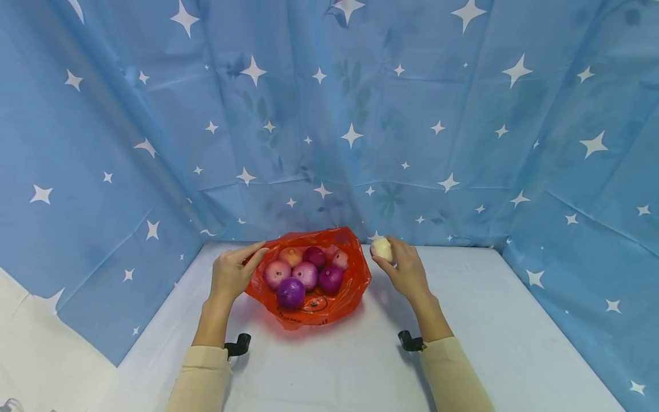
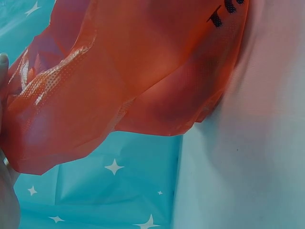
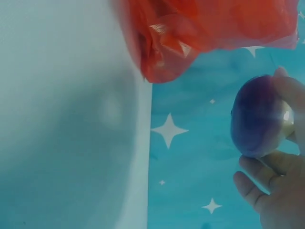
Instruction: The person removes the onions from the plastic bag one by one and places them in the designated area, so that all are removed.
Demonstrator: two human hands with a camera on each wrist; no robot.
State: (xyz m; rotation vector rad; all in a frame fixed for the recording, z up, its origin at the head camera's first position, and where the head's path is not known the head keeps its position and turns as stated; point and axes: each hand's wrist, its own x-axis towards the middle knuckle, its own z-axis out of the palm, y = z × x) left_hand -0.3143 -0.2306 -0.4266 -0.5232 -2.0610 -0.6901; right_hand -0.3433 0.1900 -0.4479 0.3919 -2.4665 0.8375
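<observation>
In the head view, the left hand [image 1: 234,272] pinches the left rim of a red plastic bag [image 1: 362,283] between thumb and fingers, though the pads themselves are hard to make out. Seven onions [image 1: 305,276] show through the bag's mouth, their undersides hidden by the film and each other. The right hand [image 1: 407,266] grips a single onion [image 1: 382,250] just right of the bag, turning a pale side to the camera; fingers cover its right edge. Both sleeves [image 1: 455,366] are cut off by the bottom edge above the white table [image 1: 314,372].

In the left wrist view, the bag fills the top and runs out of frame, its black lettering [image 2: 224,14] cropped; only slivers of the left hand show.

In the right wrist view, the held onion looks purple, its pale patch partly hidden behind fingers; the right hand is cropped at the right edge, with the bag cut off above
</observation>
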